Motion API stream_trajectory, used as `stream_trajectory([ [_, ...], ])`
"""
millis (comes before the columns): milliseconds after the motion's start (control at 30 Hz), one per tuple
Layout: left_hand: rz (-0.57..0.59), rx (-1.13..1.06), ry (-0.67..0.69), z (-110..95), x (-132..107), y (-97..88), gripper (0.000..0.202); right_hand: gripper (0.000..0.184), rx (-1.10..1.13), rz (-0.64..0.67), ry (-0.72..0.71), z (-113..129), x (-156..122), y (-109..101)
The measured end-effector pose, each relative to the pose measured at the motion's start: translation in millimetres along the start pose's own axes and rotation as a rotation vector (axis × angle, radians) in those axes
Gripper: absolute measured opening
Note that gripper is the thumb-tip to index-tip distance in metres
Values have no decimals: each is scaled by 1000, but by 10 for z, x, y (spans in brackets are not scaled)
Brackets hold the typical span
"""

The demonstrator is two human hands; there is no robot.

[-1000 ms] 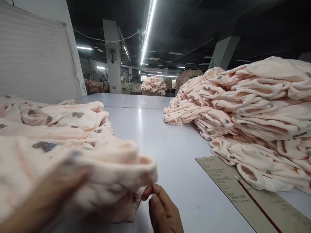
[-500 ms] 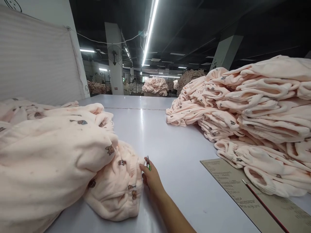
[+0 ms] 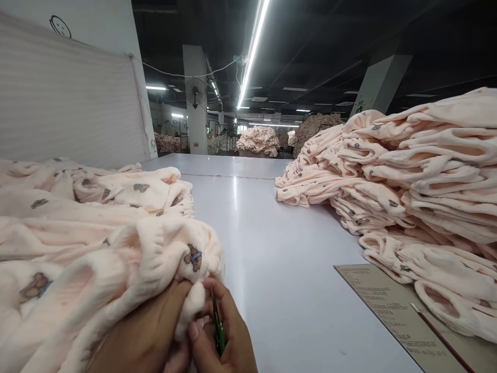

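Observation:
A pale pink fleece garment (image 3: 128, 259) printed with small bears lies bunched at the near left of the white table (image 3: 279, 269). My left hand (image 3: 143, 331) is closed on a fold of this garment at the bottom edge of the view. My right hand (image 3: 221, 339) sits right beside it, fingers curled around small green thread snips (image 3: 217, 324) held against the fabric. Both hands touch the same bunched edge of cloth.
A tall stack of folded pink garments (image 3: 419, 176) fills the right side. A beige printed sheet (image 3: 396, 316) with a thin red pencil (image 3: 442, 336) lies at the near right. More loose pink garments (image 3: 93, 191) spread along the left. Distant piles and pillars stand behind.
My right hand has pulled back from the table toward me and now meets my left hand on the garment. The bunched garment has dropped lower and the view has shifted.

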State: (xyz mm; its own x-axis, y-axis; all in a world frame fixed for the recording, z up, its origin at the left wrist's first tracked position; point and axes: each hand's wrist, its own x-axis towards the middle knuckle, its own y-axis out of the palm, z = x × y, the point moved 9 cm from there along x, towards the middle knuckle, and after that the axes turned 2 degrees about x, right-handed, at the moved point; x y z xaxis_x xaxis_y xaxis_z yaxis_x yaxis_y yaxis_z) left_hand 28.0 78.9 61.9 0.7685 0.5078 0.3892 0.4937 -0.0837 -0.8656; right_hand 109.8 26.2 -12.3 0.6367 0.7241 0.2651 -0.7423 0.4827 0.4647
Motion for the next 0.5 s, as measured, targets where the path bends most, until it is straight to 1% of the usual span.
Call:
stream_trajectory([
  [67,76,55,-3,9,76,8,31,44,-38,68,-51,63,15,82],
  [100,133,49,-3,14,100,23,28,42,-77,77,-75,96,29,82],
  [167,233,-46,-14,31,121,36,26,38,-177,39,-124,142,53,13],
  [200,259,-119,-32,51,126,25,26,37,-229,16,-145,143,57,-29],
  [267,270,-247,-96,125,134,-11,29,40,-315,2,-178,100,50,-72],
  [367,261,-369,-218,264,129,-12,35,46,-431,19,-191,11,38,-71],
  [433,261,-516,-270,308,130,25,35,39,-468,14,-169,30,71,-105],
  [500,341,-761,-281,270,129,117,32,21,-405,30,-120,124,150,-178],
])
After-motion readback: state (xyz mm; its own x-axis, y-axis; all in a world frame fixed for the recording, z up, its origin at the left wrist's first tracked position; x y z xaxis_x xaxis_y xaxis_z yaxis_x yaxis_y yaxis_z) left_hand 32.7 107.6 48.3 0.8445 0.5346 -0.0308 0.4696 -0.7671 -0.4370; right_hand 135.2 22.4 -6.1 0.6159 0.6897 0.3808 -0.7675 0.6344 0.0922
